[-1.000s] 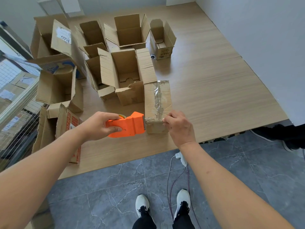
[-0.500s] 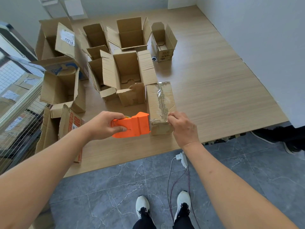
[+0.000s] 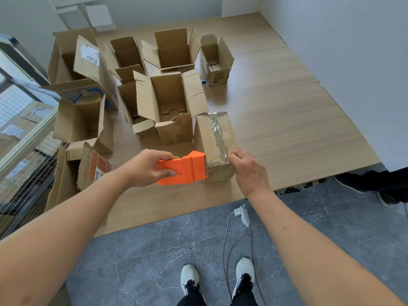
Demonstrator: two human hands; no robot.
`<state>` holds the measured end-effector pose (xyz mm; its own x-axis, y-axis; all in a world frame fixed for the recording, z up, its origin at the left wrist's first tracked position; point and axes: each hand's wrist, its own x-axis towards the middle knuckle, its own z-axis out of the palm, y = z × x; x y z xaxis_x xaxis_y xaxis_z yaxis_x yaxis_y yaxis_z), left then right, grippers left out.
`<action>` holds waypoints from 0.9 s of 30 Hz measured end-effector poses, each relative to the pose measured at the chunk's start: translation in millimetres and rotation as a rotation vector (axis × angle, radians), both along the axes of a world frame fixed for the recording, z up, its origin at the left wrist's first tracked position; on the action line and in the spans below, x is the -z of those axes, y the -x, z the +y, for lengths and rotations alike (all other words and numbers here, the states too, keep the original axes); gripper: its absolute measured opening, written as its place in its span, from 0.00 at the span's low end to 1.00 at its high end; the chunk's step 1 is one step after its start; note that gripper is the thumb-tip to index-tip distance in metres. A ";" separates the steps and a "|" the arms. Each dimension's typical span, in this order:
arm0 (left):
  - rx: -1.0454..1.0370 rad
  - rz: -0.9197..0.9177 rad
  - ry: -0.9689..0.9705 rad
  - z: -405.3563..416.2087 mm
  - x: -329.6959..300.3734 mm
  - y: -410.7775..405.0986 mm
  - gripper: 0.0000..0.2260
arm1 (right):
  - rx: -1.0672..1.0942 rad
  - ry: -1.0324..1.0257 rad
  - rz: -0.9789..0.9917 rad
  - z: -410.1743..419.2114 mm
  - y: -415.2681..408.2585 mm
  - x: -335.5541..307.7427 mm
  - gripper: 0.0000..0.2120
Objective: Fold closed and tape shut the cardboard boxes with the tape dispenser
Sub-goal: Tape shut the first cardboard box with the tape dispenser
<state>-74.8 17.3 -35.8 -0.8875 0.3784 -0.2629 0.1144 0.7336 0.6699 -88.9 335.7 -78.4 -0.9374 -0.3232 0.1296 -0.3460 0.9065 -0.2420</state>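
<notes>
Light wooden tabletop [image 3: 287,111] above grey marbled floor tiles [image 3: 154,250]; left hand [image 3: 143,167] grips orange plastic tape dispenser [image 3: 184,168], right hand [image 3: 247,170] pinches taped brown cardboard box [image 3: 215,140].

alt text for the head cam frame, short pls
A person's left hand grips an orange tape dispenser against the near end of a closed, taped cardboard box, while the right hand presses the tape at that box's edge. Several open boxes stand behind on a wooden table.

open boxes [image 3: 170,107] stand behind and left of the taped box [image 3: 215,140].
</notes>
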 end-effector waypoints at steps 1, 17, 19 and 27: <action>-0.001 0.000 0.003 0.8 -0.5 -0.2 0.10 | -0.005 0.002 0.001 1.5 -0.4 0.4 0.13; -0.020 0.004 0.009 11.1 2.5 -4.6 0.10 | 0.115 0.011 -0.192 -15.1 -6.6 -1.9 0.29; -0.024 0.001 0.007 11.4 2.7 -4.8 0.10 | 0.157 0.004 -0.196 -21.3 -5.4 -0.5 0.30; -0.077 -0.035 0.001 5.0 12.6 -12.5 0.08 | 0.178 0.006 -0.246 -36.1 -6.0 8.2 0.29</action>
